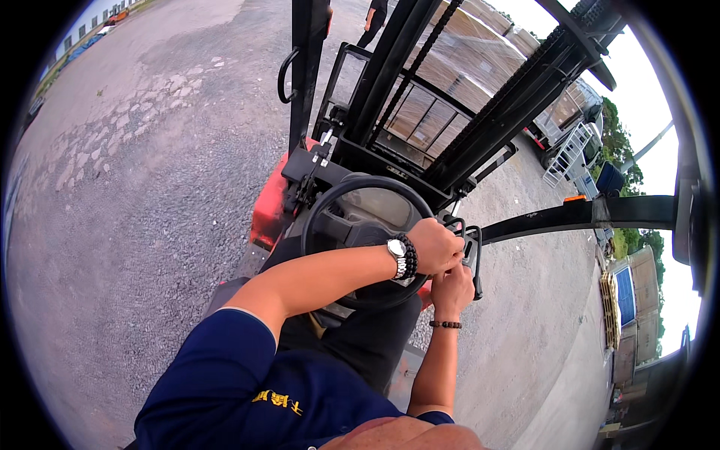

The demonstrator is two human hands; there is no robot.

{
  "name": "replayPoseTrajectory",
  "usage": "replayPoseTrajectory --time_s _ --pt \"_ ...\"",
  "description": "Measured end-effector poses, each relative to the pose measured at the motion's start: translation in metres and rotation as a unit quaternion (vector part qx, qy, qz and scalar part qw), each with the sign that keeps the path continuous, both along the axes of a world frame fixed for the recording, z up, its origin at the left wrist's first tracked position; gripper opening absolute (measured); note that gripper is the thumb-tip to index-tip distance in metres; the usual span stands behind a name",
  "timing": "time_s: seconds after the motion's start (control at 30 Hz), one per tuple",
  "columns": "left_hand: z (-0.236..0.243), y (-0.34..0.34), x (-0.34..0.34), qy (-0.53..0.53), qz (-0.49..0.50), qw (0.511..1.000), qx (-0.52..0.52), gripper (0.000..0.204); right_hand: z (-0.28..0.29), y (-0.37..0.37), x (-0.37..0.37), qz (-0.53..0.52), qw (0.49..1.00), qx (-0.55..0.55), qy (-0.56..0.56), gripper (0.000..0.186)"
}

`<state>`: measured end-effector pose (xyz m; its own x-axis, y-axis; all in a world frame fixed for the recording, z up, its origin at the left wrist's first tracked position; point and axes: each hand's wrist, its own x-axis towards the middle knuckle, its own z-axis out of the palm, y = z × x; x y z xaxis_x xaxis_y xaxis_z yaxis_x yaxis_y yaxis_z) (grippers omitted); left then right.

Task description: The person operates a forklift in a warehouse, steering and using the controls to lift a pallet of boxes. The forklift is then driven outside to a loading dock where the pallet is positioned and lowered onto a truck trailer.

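Note:
I sit at a forklift's black steering wheel (313,217). My left arm reaches across the wheel, with a silver watch (397,248) and dark beads on its wrist. My left hand (437,246) is closed over the right side of the rim; its palm hides what lies under it. Just below it, my right hand (454,289) is closed beside the black control levers (471,238). The two hands meet or nearly touch. What the right fingers hold, if anything, is hidden.
Ahead rise the black mast (517,97) and its chains, with a large wrapped load of brown boxes (465,56) behind. A person in dark clothes (373,22) stands beyond the mast. A truck (581,131) is at the far right. Wooden pallets (609,307) stand along the right side. Gravel (195,225) lies left.

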<state>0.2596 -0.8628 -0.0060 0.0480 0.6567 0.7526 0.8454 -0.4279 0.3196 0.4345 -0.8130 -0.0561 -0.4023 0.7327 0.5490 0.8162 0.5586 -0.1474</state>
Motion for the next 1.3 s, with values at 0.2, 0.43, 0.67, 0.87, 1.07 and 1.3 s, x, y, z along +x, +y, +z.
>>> replayPoseTrajectory --time_s 0.2,0.43,0.67,0.87,1.07,1.3 --pt "-0.002 0.007 0.004 0.011 0.000 1.000 -0.026 0.031 -0.009 0.000 0.011 0.010 1.000 0.007 -0.016 0.034" --pt "0.021 0.009 -0.029 -0.026 0.029 0.999 -0.024 0.029 -0.006 0.004 0.002 0.012 1.000 0.014 0.002 0.030" --pt "0.049 -0.010 -0.105 -0.077 0.125 0.989 -0.014 0.034 -0.003 0.007 0.002 0.008 1.000 0.006 0.018 0.029" --pt "0.027 -0.085 -0.145 -0.138 0.179 0.974 0.003 0.030 -0.005 0.007 -0.002 0.012 0.999 0.009 0.030 0.029" --pt "-0.016 -0.174 -0.133 -0.105 0.184 0.977 -0.027 0.029 -0.007 0.005 -0.011 -0.005 0.999 0.009 0.048 0.027" --pt "-0.072 -0.172 -0.010 0.052 -0.019 0.996 -0.066 0.035 -0.010 0.006 -0.001 -0.015 1.000 0.013 0.020 0.029"
